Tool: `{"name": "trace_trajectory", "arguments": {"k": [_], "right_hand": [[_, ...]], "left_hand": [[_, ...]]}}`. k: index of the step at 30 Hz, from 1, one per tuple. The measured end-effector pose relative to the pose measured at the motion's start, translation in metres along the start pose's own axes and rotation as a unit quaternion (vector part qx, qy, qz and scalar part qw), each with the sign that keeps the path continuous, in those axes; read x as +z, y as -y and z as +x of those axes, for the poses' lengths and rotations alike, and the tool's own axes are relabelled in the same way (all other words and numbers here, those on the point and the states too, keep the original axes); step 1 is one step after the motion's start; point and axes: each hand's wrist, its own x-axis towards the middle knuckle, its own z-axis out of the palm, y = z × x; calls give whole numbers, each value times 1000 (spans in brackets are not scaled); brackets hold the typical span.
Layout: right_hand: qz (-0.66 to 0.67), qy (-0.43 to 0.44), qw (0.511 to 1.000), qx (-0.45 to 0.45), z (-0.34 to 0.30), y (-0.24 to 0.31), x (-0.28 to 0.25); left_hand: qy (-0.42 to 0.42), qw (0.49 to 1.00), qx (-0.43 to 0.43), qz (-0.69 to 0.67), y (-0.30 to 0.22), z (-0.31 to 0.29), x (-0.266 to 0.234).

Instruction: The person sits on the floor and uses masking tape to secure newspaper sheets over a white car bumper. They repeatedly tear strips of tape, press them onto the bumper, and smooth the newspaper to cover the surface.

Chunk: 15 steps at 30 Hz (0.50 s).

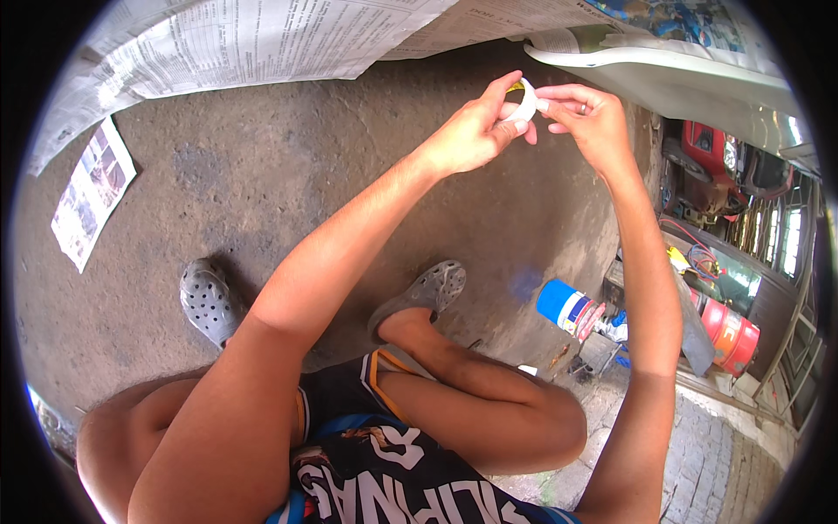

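Head view: white tape roll (525, 108) is up off the floor (288, 175), in the left fingers (500, 90). Those are curled about it, parted only as far as the roll needs. Right fingers (567, 93): thumb and forefinger almost meet at the roll's right edge; can't tell if the tape's end is between them. Step in hand reads as working that end loose. Next move likely calls for a steady left hold plus a clean right pinch and pull. Newspaper sheeting (288, 44) is beyond and left of the fingers; white panel (690, 80) just right. Containers: blue can (560, 302) bodyward of the right fingers, red drum (731, 337) farther right. Contents of both not visible.
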Motion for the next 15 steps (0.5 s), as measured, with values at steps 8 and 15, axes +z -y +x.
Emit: {"name": "trace_trajectory", "arguments": {"k": [8,15], "right_hand": [[-161,87,983,-35,5,-9,-10],[-2,10,999,-37,-9,-23,5]], "left_hand": [[36,988,54,142,1,-1,-5],[-11,997,3,82,1,6,-9]]}}
